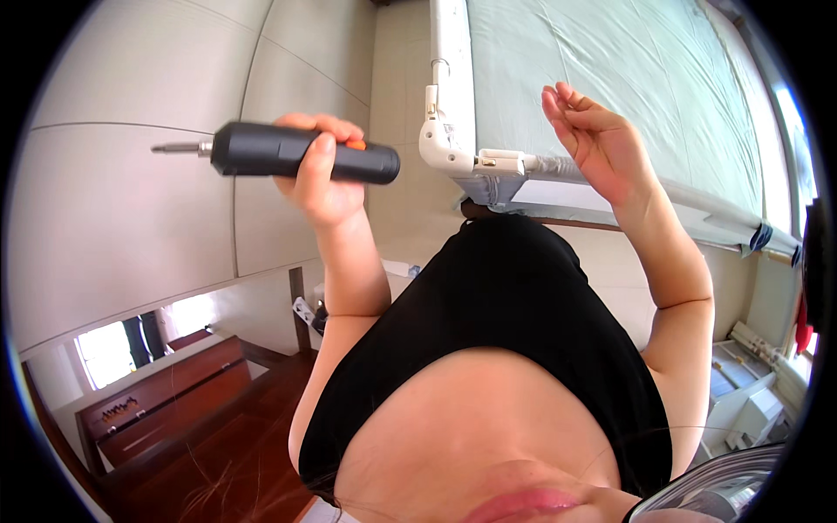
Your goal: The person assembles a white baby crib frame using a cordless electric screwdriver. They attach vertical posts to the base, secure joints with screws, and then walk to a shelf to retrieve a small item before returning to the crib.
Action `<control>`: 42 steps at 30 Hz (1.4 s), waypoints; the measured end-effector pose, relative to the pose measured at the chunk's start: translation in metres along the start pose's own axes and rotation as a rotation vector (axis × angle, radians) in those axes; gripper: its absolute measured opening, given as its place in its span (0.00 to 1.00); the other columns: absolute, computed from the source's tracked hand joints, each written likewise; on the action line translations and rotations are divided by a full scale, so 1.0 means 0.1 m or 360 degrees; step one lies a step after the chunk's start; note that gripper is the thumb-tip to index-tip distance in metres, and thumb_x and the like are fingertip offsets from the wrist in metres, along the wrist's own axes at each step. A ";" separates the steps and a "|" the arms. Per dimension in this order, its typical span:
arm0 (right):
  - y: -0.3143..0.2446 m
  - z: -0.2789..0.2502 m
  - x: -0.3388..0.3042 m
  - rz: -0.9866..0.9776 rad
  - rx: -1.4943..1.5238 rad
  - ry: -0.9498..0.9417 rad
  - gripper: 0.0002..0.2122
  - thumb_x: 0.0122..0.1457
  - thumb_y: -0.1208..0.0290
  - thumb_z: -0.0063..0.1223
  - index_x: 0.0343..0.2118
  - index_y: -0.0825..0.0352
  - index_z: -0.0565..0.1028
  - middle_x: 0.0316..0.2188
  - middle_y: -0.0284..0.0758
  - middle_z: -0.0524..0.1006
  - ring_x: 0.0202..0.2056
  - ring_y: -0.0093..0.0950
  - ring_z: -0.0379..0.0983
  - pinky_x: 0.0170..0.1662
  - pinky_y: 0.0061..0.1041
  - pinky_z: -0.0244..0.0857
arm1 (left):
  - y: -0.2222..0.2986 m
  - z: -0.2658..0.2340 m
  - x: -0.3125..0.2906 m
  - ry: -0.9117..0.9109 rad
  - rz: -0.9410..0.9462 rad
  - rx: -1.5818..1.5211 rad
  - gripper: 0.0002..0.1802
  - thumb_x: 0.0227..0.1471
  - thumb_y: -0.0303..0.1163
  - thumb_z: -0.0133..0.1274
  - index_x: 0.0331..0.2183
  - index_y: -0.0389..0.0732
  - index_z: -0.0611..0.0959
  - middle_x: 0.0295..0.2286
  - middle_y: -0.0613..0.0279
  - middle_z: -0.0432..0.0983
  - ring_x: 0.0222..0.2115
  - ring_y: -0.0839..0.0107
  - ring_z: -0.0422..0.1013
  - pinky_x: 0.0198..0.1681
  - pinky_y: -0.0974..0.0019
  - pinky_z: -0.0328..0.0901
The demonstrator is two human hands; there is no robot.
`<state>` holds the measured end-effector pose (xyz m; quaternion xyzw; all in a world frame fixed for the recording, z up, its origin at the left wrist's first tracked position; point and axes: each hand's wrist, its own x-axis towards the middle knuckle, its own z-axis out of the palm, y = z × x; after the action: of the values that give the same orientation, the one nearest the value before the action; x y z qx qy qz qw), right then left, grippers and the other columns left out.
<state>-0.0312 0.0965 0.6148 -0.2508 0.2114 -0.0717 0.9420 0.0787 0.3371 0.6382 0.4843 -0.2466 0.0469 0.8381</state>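
Note:
My left hand [327, 179] is raised and wrapped round a black cordless screwdriver [261, 150] with an orange button. The tool lies level, and its metal bit [179, 148] points left. On the right, my right hand [602, 144] is up with its palm toward me. Its fingers are curled, with the thumb drawn in near their tips; anything between them is too small to make out. Behind that hand is a padded bed rail with pale green fabric [649, 83]. A white plastic corner joint [446, 146] of the rail sits between my two hands.
Large pale cabinet panels [131, 209] stand at the left. Below them are a mirror [131, 344] and a dark reddish wooden piece of furniture [174, 401]. The rail's lower bar [689, 207] runs off to the right, in front of my body. White items [754, 414] stand at the lower right.

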 end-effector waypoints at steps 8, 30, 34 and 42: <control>-0.10 0.18 0.18 0.0571 -0.0283 -0.0246 0.13 0.56 0.80 0.33 0.45 0.78 0.58 0.47 0.51 0.63 0.47 0.32 0.65 0.42 0.16 0.68 | -0.16 -0.39 -0.69 0.0321 -0.0272 0.0163 0.15 0.37 0.20 0.49 0.32 0.35 0.68 0.21 0.52 0.70 0.21 0.66 0.67 0.25 0.68 0.64; 0.09 0.63 0.51 0.0697 -0.1346 -0.0713 0.12 0.59 0.66 0.36 0.34 0.69 0.69 0.16 0.23 0.62 0.17 0.11 0.49 0.18 0.11 0.40 | -0.25 -0.41 -1.25 0.0523 -0.0521 0.0187 0.14 0.37 0.21 0.50 0.32 0.35 0.69 0.21 0.56 0.70 0.22 0.69 0.68 0.27 0.68 0.64; 0.16 0.64 0.58 0.0457 -0.1583 -0.0774 0.11 0.59 0.67 0.37 0.36 0.69 0.69 0.21 0.25 0.66 0.21 0.12 0.54 0.22 0.11 0.46 | -0.25 -0.41 -1.28 0.0430 -0.0537 0.0197 0.15 0.38 0.22 0.50 0.33 0.36 0.67 0.22 0.55 0.70 0.22 0.68 0.68 0.27 0.68 0.64; 0.19 0.46 0.50 -0.0711 -0.2530 -0.1297 0.05 0.51 0.75 0.48 0.32 0.68 0.70 0.22 0.34 0.72 0.25 0.25 0.69 0.29 0.22 0.63 | -0.22 -0.41 -1.35 0.0581 -0.0646 0.0114 0.14 0.35 0.19 0.51 0.31 0.36 0.69 0.21 0.57 0.70 0.22 0.70 0.68 0.28 0.68 0.64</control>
<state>0.0342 0.1213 0.6231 -0.8652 -0.2029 0.0084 0.4584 -0.0178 0.3812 0.5422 0.5366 0.0124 -0.0268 0.8433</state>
